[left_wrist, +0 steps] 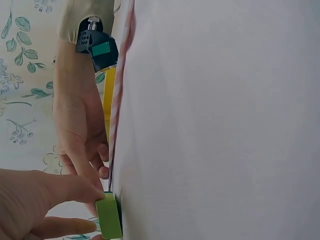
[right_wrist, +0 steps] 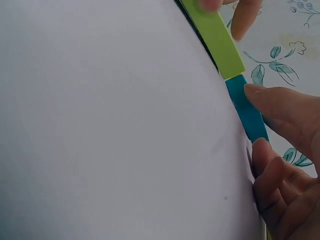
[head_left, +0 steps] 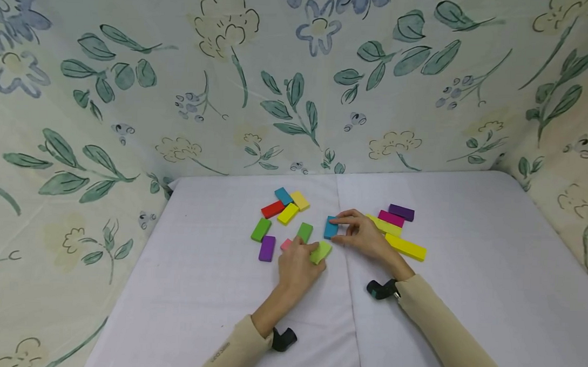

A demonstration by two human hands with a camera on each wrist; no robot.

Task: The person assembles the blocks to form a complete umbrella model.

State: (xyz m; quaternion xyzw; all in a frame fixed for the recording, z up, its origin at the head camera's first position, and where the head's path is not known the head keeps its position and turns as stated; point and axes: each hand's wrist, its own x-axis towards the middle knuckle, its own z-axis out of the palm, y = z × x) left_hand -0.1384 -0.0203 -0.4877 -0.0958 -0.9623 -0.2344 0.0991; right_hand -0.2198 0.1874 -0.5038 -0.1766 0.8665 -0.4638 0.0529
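The left hand partly hides a pink block. Sleeve lettering is too small to read. The head view crops the desk.

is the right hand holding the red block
No, the right hand pinches a blue block, while the red block lies untouched.

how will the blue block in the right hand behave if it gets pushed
The blue block is probably stiff, as its edges look straight where the right hand grips it. Its flat sides suggest sliding rather than rolling, and lying low on the white cloth, it seems unlikely to tip.
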